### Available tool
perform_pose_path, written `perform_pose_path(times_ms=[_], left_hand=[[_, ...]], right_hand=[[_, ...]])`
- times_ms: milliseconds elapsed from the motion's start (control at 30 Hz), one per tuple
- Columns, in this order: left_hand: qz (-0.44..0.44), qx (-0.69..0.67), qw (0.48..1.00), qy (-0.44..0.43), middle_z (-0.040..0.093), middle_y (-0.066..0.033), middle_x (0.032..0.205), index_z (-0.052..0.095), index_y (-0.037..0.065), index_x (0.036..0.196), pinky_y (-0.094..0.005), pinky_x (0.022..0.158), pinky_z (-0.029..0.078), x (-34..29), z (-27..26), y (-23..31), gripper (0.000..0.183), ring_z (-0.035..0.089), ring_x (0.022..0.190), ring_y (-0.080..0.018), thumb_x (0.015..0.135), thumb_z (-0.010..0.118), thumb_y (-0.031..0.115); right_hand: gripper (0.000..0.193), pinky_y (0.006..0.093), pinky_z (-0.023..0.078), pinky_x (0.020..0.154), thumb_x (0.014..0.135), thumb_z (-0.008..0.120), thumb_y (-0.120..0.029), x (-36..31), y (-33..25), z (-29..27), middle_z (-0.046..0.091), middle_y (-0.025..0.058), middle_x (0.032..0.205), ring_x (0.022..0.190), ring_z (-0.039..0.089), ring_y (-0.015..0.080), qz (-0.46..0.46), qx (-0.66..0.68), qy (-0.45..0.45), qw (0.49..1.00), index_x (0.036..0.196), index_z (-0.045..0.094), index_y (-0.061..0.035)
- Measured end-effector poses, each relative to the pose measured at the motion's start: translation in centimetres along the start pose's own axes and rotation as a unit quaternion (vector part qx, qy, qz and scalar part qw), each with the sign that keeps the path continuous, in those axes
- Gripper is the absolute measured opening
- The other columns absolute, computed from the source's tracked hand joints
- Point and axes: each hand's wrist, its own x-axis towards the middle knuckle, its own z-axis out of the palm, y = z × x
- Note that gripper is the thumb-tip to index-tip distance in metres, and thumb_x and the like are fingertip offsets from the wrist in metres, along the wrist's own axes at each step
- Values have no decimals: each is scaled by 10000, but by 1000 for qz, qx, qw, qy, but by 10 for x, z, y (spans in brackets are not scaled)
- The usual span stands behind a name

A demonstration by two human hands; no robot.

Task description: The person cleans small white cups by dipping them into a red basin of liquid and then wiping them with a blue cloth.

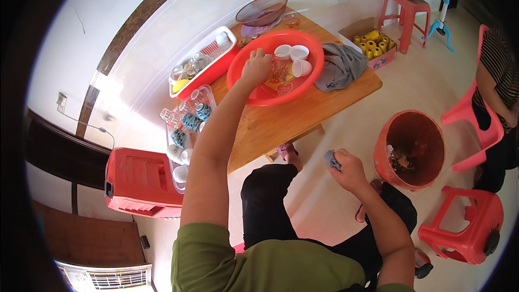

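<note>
My left hand (258,67) reaches over the left side of a red plastic basin (241,90) on the wooden table. Its fingers are curled together, and whatever they hold, if anything, is hidden. To its right in the basin are three small white cups (301,68), one tipped on its side. A printed pattern shows on the basin's bottom. Low in front of me, away from the table, my right hand (350,172) is closed around a bunched grey cloth (332,160), part of which sticks out past the fingers.
Left of the basin stand a red-and-white drainer box (231,58) and a clear tray with glasses and patterned cups (190,122). A grey garment (341,67) lies on the table's right (281,126). Further right are a red bin (383,151), red stools (469,226) and a seated person (498,75).
</note>
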Motion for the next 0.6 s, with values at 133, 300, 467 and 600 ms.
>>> perform_pose_path(times_ms=[133, 300, 467, 600], left_hand=[[11, 47, 999, -20, 476, -134, 1064, 638, 66, 806, -407, 811, 484, 0, -8, 1, 124, 504, 991, -344, 718, 680, 141], [56, -175, 979, -81, 540, -148, 1010, 636, 60, 795, -369, 815, 467, -9, -21, -30, 147, 524, 975, -313, 714, 695, 167], [-110, -267, 954, -79, 619, -141, 875, 635, 41, 845, -387, 750, 485, -15, -9, -37, 220, 606, 884, -302, 692, 702, 183], [-86, -184, 973, -113, 659, -153, 899, 643, 22, 868, -413, 758, 498, -12, 0, -13, 220, 633, 896, -326, 730, 636, 193]], right_hand=[[181, 405, 442, 610, 737, 652, -126, 4, -1, -6, 542, 136, 811, 715, 554, 360, 0, -4, 4, 1000, 826, 542, -13], [188, 438, 454, 607, 745, 645, -168, 4, -4, -6, 547, 122, 847, 712, 569, 355, -9, -16, 7, 1000, 813, 531, -35], [209, 415, 456, 613, 705, 667, -127, 1, -9, 2, 543, 131, 843, 731, 568, 357, -14, -30, -13, 999, 824, 531, -21], [227, 422, 467, 611, 680, 675, -126, -1, -5, 5, 543, 118, 844, 751, 581, 331, -34, -59, -22, 997, 824, 528, -30]])
